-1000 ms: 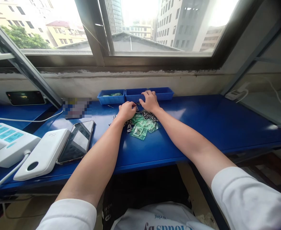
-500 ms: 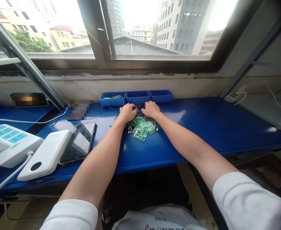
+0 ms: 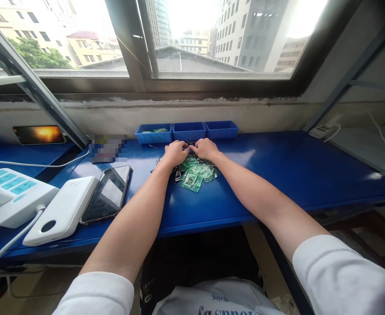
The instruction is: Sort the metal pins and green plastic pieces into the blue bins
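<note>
My left hand (image 3: 176, 153) is over the left part of a pile of dark screws (image 3: 178, 175), its fingers curled and thumb pointing inward. Close beside it on the right is my right hand (image 3: 206, 149), also curled, with its fingertips nearly meeting the left ones. Anything small between the fingertips is too tiny to make out. Green plastic bags (image 3: 192, 180) with light-coloured pieces inside lie in front of both hands. Beyond the hands, three blue bins stand in a row: the left bin (image 3: 153, 138) holds green bags, next to the middle bin (image 3: 188, 137) and the right bin (image 3: 221, 134).
On the left of the blue table (image 3: 277, 175) lie a dark phone (image 3: 108, 192), a white power bank (image 3: 61, 210) and a white power strip (image 3: 18, 197) with cables. Another phone (image 3: 39, 134) leans at the back left. A metal shelf post rises beside it.
My right hand has shifted slightly left, bringing its fingertips closer to those of my left hand. The bags and bins stay where they were.
</note>
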`<state>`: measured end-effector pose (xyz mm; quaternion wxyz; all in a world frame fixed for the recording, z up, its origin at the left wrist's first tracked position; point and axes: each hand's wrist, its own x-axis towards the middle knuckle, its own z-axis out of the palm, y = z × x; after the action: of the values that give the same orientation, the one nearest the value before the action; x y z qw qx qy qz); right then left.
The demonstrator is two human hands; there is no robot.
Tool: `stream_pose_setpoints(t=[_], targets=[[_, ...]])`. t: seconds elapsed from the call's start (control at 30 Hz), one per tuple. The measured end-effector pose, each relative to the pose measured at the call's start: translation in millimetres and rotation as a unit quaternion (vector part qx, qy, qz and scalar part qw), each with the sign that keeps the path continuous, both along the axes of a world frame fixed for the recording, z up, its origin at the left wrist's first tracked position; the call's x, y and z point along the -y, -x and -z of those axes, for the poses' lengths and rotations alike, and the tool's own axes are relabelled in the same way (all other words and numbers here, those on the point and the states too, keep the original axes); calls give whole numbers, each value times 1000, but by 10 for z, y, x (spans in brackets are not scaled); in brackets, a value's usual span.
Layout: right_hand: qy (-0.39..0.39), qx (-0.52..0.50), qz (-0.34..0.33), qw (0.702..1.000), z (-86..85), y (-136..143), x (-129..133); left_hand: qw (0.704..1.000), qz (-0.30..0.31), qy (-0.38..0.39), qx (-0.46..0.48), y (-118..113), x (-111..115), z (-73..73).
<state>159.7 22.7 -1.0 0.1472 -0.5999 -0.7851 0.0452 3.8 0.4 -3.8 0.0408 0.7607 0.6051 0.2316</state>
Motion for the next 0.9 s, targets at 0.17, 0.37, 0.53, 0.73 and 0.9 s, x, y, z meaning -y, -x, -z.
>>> stream_pose_setpoints(t=[0.17, 0.37, 0.53, 0.73, 0.9], targets=[[-31, -57, -31, 997, 12, -35, -28, 1000, 5, 2, 1, 0, 8, -10], [-120, -199, -32, 972, 29, -50, -106, 1000, 20, -2, 15, 3, 13, -23], [-117, -331, -54, 935, -17, -15, -110, 996, 71, 3, 50, -24, 81, -80], [-45, -448, -82, 889, -47, -1, -78, 989, 105, -6, 104, -40, 129, -99], [-29, -476, -94, 874, -54, -3, -68, 994, 60, -14, 86, -24, 79, -84]])
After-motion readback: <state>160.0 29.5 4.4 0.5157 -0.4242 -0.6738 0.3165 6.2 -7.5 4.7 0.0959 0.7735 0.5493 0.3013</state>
